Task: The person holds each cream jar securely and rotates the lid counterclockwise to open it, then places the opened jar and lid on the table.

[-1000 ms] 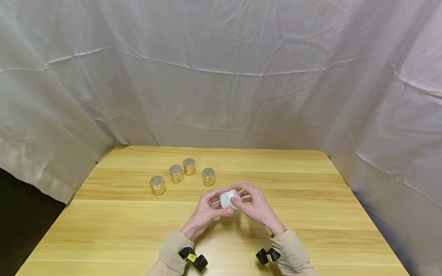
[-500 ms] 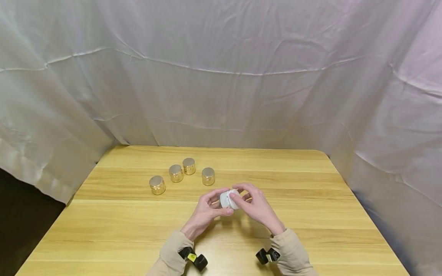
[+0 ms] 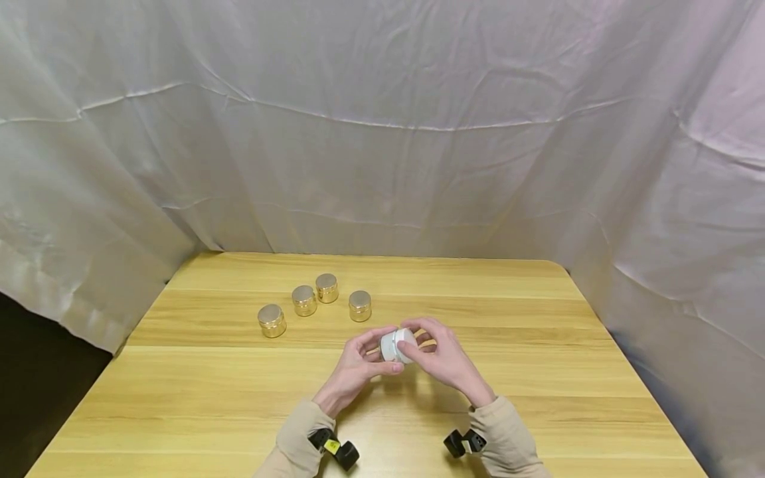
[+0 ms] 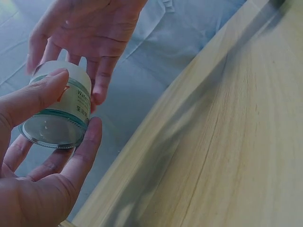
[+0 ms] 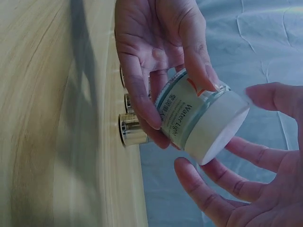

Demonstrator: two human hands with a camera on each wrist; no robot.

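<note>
A cosmetic cream jar [image 3: 388,347] with a clear thick base, a pale label reading "Water Light" and a white lid [image 5: 218,127] is held tilted above the table. My left hand [image 3: 352,368] grips its body, thumb on one side and fingers on the other, as the left wrist view shows. Around the lid my right hand [image 3: 439,355] spreads loosely bent fingers. In the right wrist view its blurred thumb [image 5: 274,97] stands just off the lid's edge, while some fingertips [image 5: 210,165] lie at or against the lid's lower side.
Several gold-coloured lidded jars stand on the wooden table [image 3: 209,392] beyond my hands: one far left [image 3: 271,321], two close together [image 3: 304,301] [image 3: 327,288], and another nearer the middle [image 3: 360,306]. Grey cloth [image 3: 382,166] hangs behind and beside the table.
My right thumb has risen along the lid and come back down, with its fingers shifting slightly. The left hand and jar have stayed nearly in place.
</note>
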